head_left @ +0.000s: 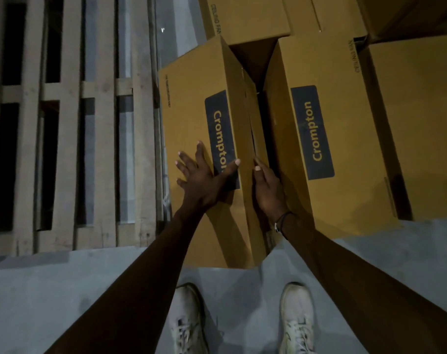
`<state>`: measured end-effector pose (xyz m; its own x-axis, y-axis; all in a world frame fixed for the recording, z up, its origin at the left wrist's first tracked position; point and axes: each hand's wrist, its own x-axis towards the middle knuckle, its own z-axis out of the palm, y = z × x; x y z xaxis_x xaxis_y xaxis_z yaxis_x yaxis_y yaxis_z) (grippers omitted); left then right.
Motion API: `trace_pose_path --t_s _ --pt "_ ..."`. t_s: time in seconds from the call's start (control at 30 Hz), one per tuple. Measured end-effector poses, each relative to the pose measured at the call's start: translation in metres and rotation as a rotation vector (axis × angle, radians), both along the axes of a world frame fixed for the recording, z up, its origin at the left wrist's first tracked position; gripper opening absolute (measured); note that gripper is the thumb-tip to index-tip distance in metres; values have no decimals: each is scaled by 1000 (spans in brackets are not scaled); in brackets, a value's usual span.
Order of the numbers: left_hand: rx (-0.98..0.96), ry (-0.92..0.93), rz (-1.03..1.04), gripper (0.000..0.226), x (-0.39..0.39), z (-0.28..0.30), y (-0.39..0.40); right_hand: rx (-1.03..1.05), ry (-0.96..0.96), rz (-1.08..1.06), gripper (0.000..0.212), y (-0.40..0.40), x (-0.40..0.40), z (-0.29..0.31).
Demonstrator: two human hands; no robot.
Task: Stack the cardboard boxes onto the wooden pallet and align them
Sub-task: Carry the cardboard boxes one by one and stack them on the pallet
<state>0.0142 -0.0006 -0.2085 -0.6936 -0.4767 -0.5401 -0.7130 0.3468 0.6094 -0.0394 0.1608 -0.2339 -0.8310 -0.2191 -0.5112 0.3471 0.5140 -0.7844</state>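
Both hands are on one carton: the left hand [200, 175] lies flat, fingers spread wide, palm down on the top face of the near cardboard box [191, 118], gripping nothing; the right hand [267, 186] is partly curled, fingertips hooked into the narrow gap along that box's right edge, apparently taking hold of its side, though how firm the hold is cannot be told. Reading from nine o'clock across: the wooden pallet [66, 123] occupies the left of the view, its slats bare in every part shown, with no carton on it. At about twelve o'clock from the hands sits the handled box, just beside the pallet's right edge and on the floor [76, 282], slightly skewed against its neighbour. At two o'clock a second branded box [319, 72] stands close alongside, a wedge-shaped gap opening between the two towards the far end. Further cartons [409, 123] lie at three o'clock and beyond, and more at one o'clock, all off the pallet. Judgement: stacking has not begun as far as visible; this appears to be the first pick. Remaining work: lift this box, set it on the pallet, repeat for the others, then square the edges.
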Motion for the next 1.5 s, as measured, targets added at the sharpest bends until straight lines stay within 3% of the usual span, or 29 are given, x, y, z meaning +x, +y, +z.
trace_pose_path --t_s 0.17,0.3,0.43,0.73,0.93,1.13,1.2,1.3,1.37,1.43,1.5 --pt "10 -20 10 133 0 1 -7 14 -35 59 50 1 -15 -22" --pt "25 25 8 135 5 -5 -13 63 -194 76 62 -8 -26 -41" --pt "31 55 2 133 10 -10 -20 28 -219 9 79 -13 -30 -56" --pt "30 91 29 127 20 -15 -34 -53 -309 -31 70 -3 -48 -50" --pt "46 181 17 117 42 -2 -37 -90 -369 -107 78 10 -41 -30" --pt "63 278 25 116 51 48 -49 -42 -333 -72 72 23 -28 29" --pt "68 308 34 113 53 79 -54 -59 -273 -63 100 29 -30 44" --pt "101 375 57 106 59 132 -62 -78 -223 -40 111 30 -35 86" --pt "145 414 91 100 65 170 -67 -68 -202 -26 121 19 -36 147" --pt "231 443 150 99 75 209 -73 -56 -160 52 118 10 -36 200" --pt "302 483 217 102 89 251 -74 -63 -135 95 101 6 -34 251"
